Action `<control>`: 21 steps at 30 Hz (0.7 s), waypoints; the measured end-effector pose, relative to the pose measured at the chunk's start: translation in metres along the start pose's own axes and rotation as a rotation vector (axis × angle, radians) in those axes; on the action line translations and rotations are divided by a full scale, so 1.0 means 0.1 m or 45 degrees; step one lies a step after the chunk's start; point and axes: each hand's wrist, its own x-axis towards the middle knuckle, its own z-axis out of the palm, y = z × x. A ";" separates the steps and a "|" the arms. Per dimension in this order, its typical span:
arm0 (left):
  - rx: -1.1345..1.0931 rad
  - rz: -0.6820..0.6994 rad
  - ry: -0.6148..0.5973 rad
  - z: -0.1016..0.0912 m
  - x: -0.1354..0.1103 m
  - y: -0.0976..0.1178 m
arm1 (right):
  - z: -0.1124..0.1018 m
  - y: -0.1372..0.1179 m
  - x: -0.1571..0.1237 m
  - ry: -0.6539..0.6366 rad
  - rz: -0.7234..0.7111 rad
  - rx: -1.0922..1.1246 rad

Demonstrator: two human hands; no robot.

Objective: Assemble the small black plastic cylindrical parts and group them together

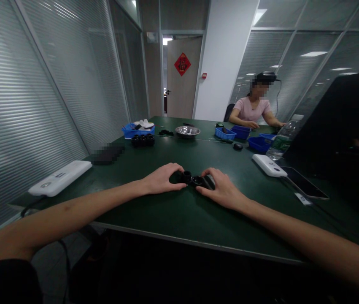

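Observation:
Near the front middle of the green table, both of my hands are close together. My left hand is closed, thumb and fingers around a small black cylindrical part with a round opening on top. My right hand grips a black part with a round socket; a dark flat piece of it shows between thumb and forefinger. The two black parts lie side by side, and I cannot tell whether they touch or are joined. Their exact kind does not show.
Farther back are a blue basket, several black round parts, a metal bowl and blue bins. White power banks lie left and right, beside a phone and bottle. A person sits behind.

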 end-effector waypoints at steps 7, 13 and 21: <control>0.009 0.034 0.040 0.00 0.00 0.01 | -0.02 0.01 0.01 -0.015 -0.072 0.028; 0.029 0.005 0.009 -0.01 0.00 -0.01 | -0.05 0.02 -0.01 -0.053 -0.118 0.056; 0.031 0.061 -0.014 -0.02 -0.01 -0.03 | -0.06 0.05 -0.02 -0.059 -0.243 0.108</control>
